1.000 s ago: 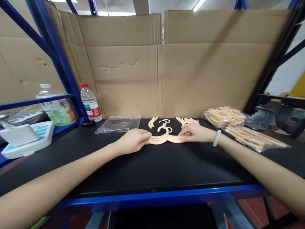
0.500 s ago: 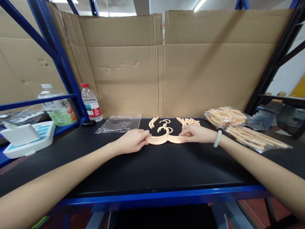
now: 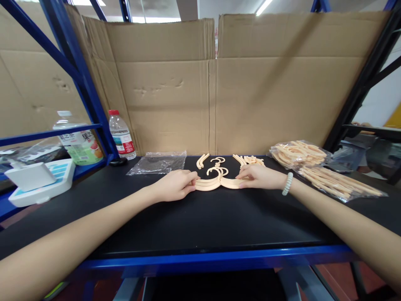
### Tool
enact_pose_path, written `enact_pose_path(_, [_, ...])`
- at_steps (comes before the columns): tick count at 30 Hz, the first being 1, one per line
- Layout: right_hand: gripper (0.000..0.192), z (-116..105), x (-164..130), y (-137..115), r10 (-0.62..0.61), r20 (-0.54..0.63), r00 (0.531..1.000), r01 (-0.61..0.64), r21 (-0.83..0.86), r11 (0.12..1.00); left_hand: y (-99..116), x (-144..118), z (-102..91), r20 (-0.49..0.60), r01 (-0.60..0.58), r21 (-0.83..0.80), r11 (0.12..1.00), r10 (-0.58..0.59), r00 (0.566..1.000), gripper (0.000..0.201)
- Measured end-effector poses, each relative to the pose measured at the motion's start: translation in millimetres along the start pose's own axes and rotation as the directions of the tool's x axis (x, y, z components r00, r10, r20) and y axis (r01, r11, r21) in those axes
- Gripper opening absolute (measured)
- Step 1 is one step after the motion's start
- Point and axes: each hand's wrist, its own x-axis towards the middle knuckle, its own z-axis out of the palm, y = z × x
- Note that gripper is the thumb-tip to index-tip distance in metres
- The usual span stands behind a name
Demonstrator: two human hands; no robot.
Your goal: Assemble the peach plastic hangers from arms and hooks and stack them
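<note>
Curved pale pieces (image 3: pixel 207 184), gripped at both ends

Head view. The curved pale pieces are lying mid-table, meeting at a middle join, with hooks (image 3: pixel 213 169) curling just behind. Left hand (image 3: pixel 175 185): its fingers are pinching the left end. Right hand (image 3: pixel 260 176): its thumb and fingers are gripping the right end, covering the tip; a beaded bracelet (image 3: pixel 287 184) is circling that wrist.

Around: a further hook (image 3: pixel 217 164) is lying beyond; curved strips (image 3: pixel 203 160) are resting left of it, straighter strips (image 3: pixel 238 159) and a heap of small pieces (image 3: pixel 253 160) right of it, the right hand partly blocking these. A white adapter (image 3: pixel 31 176) is sitting at far left.

Containers: one clear bag (image 3: pixel 297 154) is holding curved pieces; another bag (image 3: pixel 340 182) is holding rods. A plastic wrapper (image 3: pixel 158 162) is lying flat. A red-capped bottle (image 3: pixel 123 140) and a white-capped bottle (image 3: pixel 83 148) are standing left.

Surface and room: black tabletop (image 3: pixel 203 225), blue edge (image 3: pixel 203 262); cardboard panels (image 3: pixel 163 104) are standing behind; a ceiling lamp (image 3: pixel 263 6) is shining.
</note>
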Motion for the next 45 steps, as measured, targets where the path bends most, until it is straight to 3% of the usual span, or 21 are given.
enact_pose_path(29, [0.037, 0, -1, 0, 0.008, 0.026, 1.000, -0.006, -0.076, 0.997, 1, -2, -1.0, -0.047, -0.043, 0.007, 0.999, 0.043, 0.998, 0.014])
enact_pose_path(34, [0.039, -5, -2, 9, 0.024, -0.058, 0.998, -0.028, -0.075, 0.997, 1, -2, -0.9, -0.038, -0.052, 0.038, 0.998, 0.053, 0.998, 0.022])
enact_pose_path(38, [0.038, -8, -4, 22, 0.117, -0.181, 0.977, -0.122, -0.016, 0.992, 1, -2, -1.0, -0.032, -0.051, 0.049, 0.997, 0.053, 0.998, 0.026])
enact_pose_path(45, [0.033, -8, -4, 23, 0.095, -0.161, 0.982, -0.109, -0.079, 0.991, -1, -2, -1.0, -0.050, -0.057, 0.044, 0.997, 0.059, 0.997, 0.024])
